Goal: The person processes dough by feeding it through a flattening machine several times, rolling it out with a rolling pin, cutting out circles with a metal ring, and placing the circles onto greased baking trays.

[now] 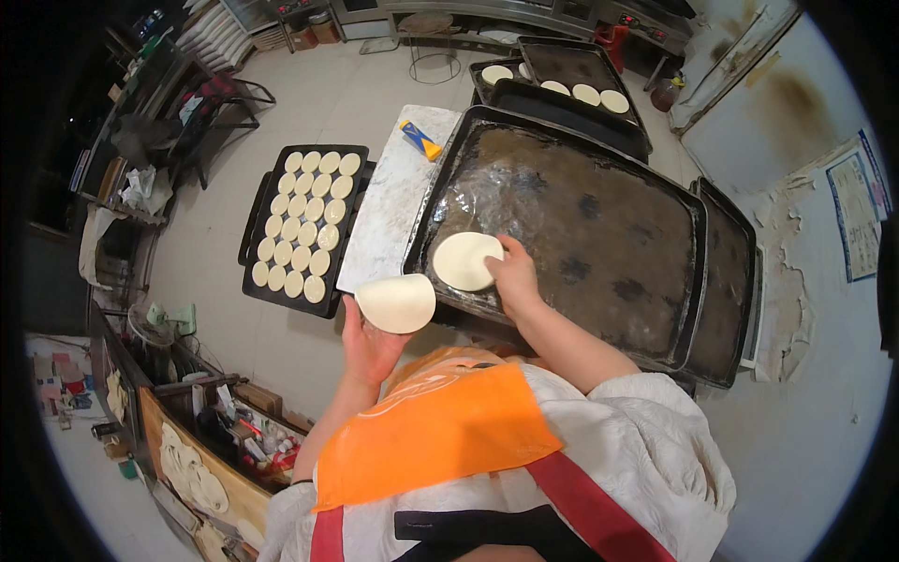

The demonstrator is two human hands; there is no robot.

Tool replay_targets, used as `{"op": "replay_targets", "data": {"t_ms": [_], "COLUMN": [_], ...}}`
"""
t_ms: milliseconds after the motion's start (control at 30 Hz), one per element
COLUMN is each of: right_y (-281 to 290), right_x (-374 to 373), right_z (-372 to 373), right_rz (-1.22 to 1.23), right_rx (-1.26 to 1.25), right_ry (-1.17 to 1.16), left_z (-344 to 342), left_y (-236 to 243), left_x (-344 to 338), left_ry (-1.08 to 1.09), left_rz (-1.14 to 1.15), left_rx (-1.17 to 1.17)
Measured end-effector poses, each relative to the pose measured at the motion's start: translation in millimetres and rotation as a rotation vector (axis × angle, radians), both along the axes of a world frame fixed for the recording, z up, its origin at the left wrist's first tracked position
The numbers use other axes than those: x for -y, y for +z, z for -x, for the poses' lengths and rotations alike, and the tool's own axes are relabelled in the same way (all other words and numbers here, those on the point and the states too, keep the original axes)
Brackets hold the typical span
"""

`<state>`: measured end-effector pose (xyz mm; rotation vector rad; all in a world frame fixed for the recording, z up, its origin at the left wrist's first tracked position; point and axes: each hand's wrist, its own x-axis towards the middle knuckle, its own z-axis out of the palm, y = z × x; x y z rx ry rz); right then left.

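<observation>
My left hand [365,351] holds a thin, round dough sheet [397,305] from below; the sheet bends a little over the fingers. My right hand [516,279] grips a second round dough sheet [459,262] at its right edge, thumb on top. This second sheet is over the near left corner of a large dark baking tray [609,262], whose surface looks oily. Whether the sheet touches the tray, I cannot tell. The two sheets are close together but apart.
Left of the big tray is a white-dusted surface [384,206] with a blue and yellow packet-like item [420,140] on it. A black tray [352,215] holds rows of small dough rounds. More trays with dough discs [586,95] stand beyond. At lower left, dough lies on a wooden board [161,476].
</observation>
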<state>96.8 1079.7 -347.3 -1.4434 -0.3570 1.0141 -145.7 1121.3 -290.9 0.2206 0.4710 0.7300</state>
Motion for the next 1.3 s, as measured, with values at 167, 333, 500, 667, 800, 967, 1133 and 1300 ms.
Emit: {"op": "replay_targets", "data": {"t_ms": [167, 333, 500, 667, 800, 967, 1133, 1300], "right_y": [19.7, 72.0, 22.0, 3.4, 21.4, -0.1, -22.5, -14.7], "right_x": [-10.5, 3.4, -33.9, -76.4, -93.4, -81.0, -90.7, -153.5], "right_z": [1.7, -12.8, -68.2, -107.2, -72.4, -90.9, -93.4, -8.1], "right_rz": [0.125, -0.219, -0.124, 0.094, -0.232, -0.017, 0.297, 0.092], "right_rx": [0.686, -0.474, 0.119, 0.787, 0.627, 0.623, 0.894, 1.292], "right_ry": [0.328, 0.327, 0.033, 0.167, 0.172, 0.092, -0.050, -0.085], "left_z": [-10.6, -64.7, -92.4, -11.0, 78.7, 167.0, 260.0, 367.7], "left_y": [13.3, 26.8, 42.1, 4.5, -14.4, -34.5, -46.9, -51.3], "left_x": [-8.5, -27.7, -50.2, -41.4, -1.2, 39.7, 78.6, 135.8], "left_ry": [-0.125, -0.366, -0.306, -0.137, 0.067, 0.284, 0.393, 0.626], "left_rz": [-0.206, -0.417, -0.545, -0.297, -0.100, 0.050, 0.119, 0.178], "left_rx": [-0.194, -0.442, -0.766, -0.846, -0.880, -0.879, -0.830, -0.834]}}
